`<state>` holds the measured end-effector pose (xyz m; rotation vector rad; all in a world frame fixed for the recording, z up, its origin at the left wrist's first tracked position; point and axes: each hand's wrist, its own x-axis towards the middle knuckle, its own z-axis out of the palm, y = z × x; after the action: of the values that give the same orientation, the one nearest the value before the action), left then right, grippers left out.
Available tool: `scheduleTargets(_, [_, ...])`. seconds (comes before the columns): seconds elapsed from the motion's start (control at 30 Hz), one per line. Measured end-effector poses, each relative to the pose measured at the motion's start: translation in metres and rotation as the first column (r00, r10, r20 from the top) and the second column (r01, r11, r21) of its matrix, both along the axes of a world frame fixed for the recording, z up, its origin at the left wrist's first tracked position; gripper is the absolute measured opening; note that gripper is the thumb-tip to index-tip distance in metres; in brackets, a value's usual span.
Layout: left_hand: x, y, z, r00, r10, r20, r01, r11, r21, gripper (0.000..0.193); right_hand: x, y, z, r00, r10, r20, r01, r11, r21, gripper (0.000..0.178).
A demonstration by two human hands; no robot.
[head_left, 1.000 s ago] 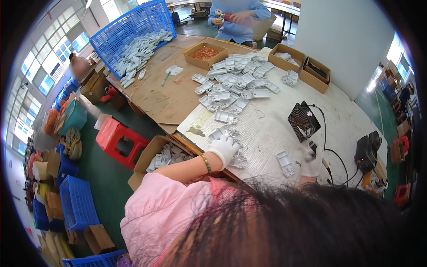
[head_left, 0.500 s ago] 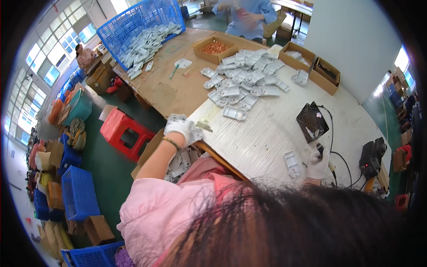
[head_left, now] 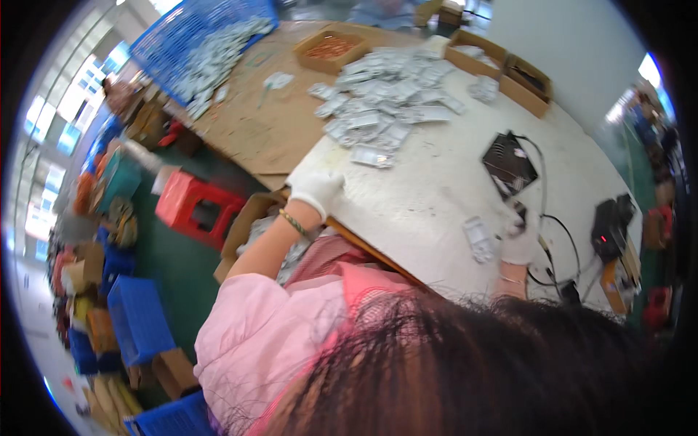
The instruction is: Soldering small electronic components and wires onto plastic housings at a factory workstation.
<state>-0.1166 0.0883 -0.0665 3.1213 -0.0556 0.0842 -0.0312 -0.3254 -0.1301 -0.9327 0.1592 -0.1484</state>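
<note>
My left hand (head_left: 318,193), in a white glove, is over the table's near edge with its fingers curled in. Nothing shows sticking out of them. On the right, my gloved right hand (head_left: 519,243) is closed around a small dark object (head_left: 520,211), too blurred to name. Just left of that hand lies a single pale grey plastic tray-like part (head_left: 478,240). A heap of similar grey parts (head_left: 389,91) covers the far middle of the table. Below my left forearm, an open cardboard box (head_left: 242,227) holds more grey pieces.
A black square fan (head_left: 509,166) and a black device with a red light (head_left: 611,231) stand at right, cables between them. Cardboard boxes with copper-coloured bits (head_left: 331,49) and pale pieces (head_left: 476,54) sit at the back. A blue crate (head_left: 163,47) and red stool (head_left: 198,209) are left.
My left hand has moved slightly right and up from above the cardboard box, its fingers now more curled. My right hand has shifted slightly farther from me. The whole view has tilted.
</note>
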Motion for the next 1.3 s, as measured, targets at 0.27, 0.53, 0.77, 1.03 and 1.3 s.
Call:
scheduleTargets(0.27, [0.03, -0.181, -0.03, 0.521, -0.752, 0.404, 0.853, 0.475, -0.217, 0.041, 0.014, -0.008, -0.01, 0.999, 0.014, -0.034, -0.007, 0.98, 0.201, 0.018])
scheduleTargets(0.53, [0.035, -0.185, -0.049, 0.611, -0.727, 0.314, 0.792, 0.549, -0.269, 0.04, 0.008, -0.008, -0.012, 1.0, 0.026, -0.001, -0.026, 0.984, 0.174, 0.01])
scheduleTargets(0.77, [-0.003, -0.065, -0.012, 0.944, -0.303, -0.133, 0.271, 0.939, -0.213, 0.04, 0.007, -0.007, -0.011, 1.0, 0.022, -0.018, -0.018, 0.983, 0.182, 0.013])
scheduleTargets(1.03, [-0.035, 0.048, 0.023, 0.727, 0.419, -0.544, -0.258, 0.901, 0.348, 0.044, 0.005, -0.004, -0.004, 0.998, 0.036, 0.041, -0.041, 0.992, 0.12, 0.016])
scheduleTargets(1.3, [0.038, -0.008, 0.024, 0.988, 0.021, -0.154, -0.022, 1.0, -0.003, 0.035, 0.003, -0.007, -0.006, 0.994, 0.058, 0.091, -0.068, 0.992, 0.106, 0.014])
